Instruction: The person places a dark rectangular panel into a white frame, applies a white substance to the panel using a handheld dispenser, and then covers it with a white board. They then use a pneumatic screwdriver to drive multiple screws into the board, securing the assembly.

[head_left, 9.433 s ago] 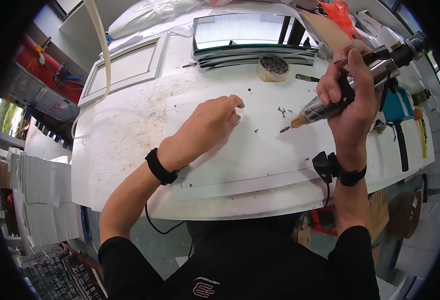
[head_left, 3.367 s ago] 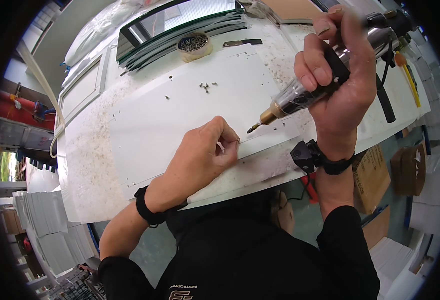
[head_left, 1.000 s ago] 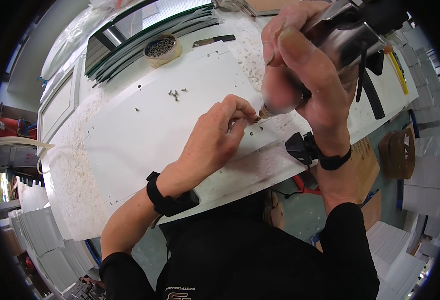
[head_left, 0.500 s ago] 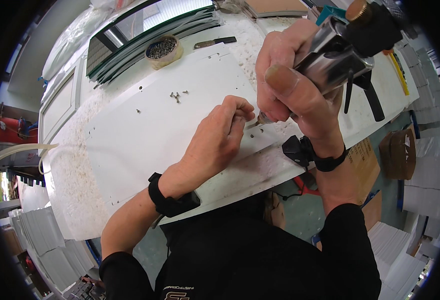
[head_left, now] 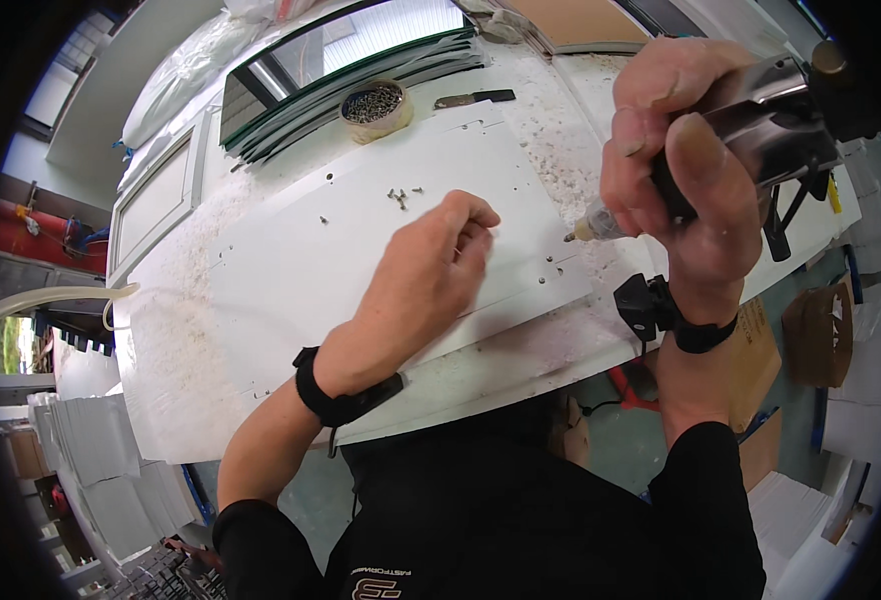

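The right hand (head_left: pixel 696 185) has its fingers wrapped round the body of a metal power screwdriver (head_left: pixel 766 125), held slantwise, with its pointed tip down toward the left. That tip shows by the right-hand edge of the white panel (head_left: pixel 301 285); from where I stand I can't tell whether it touches. The left hand (head_left: pixel 426 275) rests over the middle of the panel, fingers loosely curled in toward the thumb, and I can't tell whether anything is pinched inside. Between the two hands, nearer the driver, three small dark screw heads (head_left: pixel 549 259) sit close together at the panel's right end. Just beyond the left hand lies a little cluster of loose screws (head_left: pixel 401 200), with a single screw (head_left: pixel 324 219) off to its left. A round tub of screws (head_left: pixel 391 126) and a knife (head_left: pixel 474 99) stand farther back on the table (head_left: pixel 166 320). Half a second ago the driver's tip was right beside the left fingertips; now the hands are clearly apart, the driver having come away to the right. Two dark heads showed there then, and a third is now visible at the spot where the tip was. The loose screws lie as they did.
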Tool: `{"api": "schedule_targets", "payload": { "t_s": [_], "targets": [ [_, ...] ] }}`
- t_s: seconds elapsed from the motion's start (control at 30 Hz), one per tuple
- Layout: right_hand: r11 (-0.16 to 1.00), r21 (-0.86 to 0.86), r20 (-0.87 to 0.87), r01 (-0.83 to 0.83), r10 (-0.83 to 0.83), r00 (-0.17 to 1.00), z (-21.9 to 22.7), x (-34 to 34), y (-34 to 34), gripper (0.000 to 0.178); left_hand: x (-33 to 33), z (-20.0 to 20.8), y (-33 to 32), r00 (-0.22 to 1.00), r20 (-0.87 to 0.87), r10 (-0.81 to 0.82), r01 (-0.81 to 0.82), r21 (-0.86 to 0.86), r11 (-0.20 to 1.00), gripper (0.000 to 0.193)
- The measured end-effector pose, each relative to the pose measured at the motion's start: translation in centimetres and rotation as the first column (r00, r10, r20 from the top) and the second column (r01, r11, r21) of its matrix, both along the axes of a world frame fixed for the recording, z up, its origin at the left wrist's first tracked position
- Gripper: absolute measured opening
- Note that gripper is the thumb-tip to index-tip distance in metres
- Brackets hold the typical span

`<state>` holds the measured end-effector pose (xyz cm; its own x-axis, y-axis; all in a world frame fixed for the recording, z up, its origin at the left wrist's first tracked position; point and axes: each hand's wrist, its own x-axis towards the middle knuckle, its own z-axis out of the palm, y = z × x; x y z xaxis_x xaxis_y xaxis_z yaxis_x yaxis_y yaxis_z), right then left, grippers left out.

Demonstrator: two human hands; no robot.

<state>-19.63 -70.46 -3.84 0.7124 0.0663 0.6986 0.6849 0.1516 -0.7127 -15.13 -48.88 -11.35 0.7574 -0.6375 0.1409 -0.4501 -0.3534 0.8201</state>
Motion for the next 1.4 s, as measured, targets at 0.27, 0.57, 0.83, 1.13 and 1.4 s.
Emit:
{"api": "schedule_targets", "payload": {
  "t_s": [0.27, 0.57, 0.83, 1.13, 1.4],
  "targets": [
    [0.996, 0.049, -0.021, 0.080, -0.079, 0.997, -0.8, 1.7, -0.3, 0.025, 5.3, 0.2, 4.4, 0.897, 0.436, 0.077, -0.194, 0.232, 0.953, 0.014],
    [0.980, 0.194, -0.076, 0.038, -0.023, 0.997, 0.4, 1.9, 0.2, 0.022, 6.5, -0.6, 2.6, 0.807, 0.580, -0.110, -0.192, 0.434, 0.880, 0.011],
    [0.888, 0.427, -0.256, 0.169, -0.061, 0.965, 2.5, 1.6, 1.9, 0.031, 4.6, 0.6, 1.4, 0.924, 0.356, -0.141, 0.013, 0.339, 0.941, 0.015],
    [0.859, 0.504, -0.107, 0.091, -0.042, 0.993, 0.4, 3.3, 0.0, 0.028, 2.8, -1.4, 1.1, 0.690, -0.693, -0.210, -0.011, -0.300, 0.954, 0.013],
    [0.895, 0.431, -0.057, 0.112, -0.097, 0.994, 0.4, 3.4, 1.1, 0.026, 2.4, -2.5, 1.0, 0.528, -0.781, -0.334, -0.153, -0.474, 0.867, 0.020]
  ]
}}
